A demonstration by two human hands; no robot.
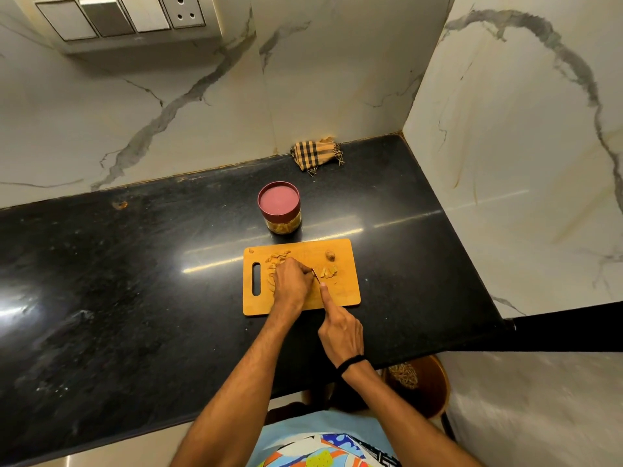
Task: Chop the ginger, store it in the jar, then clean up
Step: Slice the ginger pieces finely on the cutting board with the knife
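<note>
Black stone counter [135, 264] fills the scene, and a wooden cutting board [349, 294] lies on it near the middle. Just beyond the board's far edge stands a jar [279, 210] with a red lid [279, 201] on it. A checked cloth [315, 153] sits crumpled far off against the wall.

All the ginger [328, 272] is on the board. A few cut sticks lie right of the blade, a heap of chopped bits [278, 256] sits at the far left, and one small knob [330, 255] lies at the far right.

Ginger is light, firm and fibrous. Its cut faces are probably damp, so short pieces are likely to skid or roll under the edge. The sensible hold is from above, with fingertips pressing a piece flat onto the board and tucked back from the blade. The loose bits are too small to pinch one by one and would be better scraped together.

The left hand [290, 281] reaches in from the near side, palm down, with its fingers curled into a claw close to the blade. It seems to pin a piece of ginger, though the hand hides that piece.

The right hand [340, 332] is closed round the knife [316, 276], and the handle is buried in the palm. Its forefinger [325, 293] lies straight along the back of the blade, and the tip points away towards the far side of the board.
</note>
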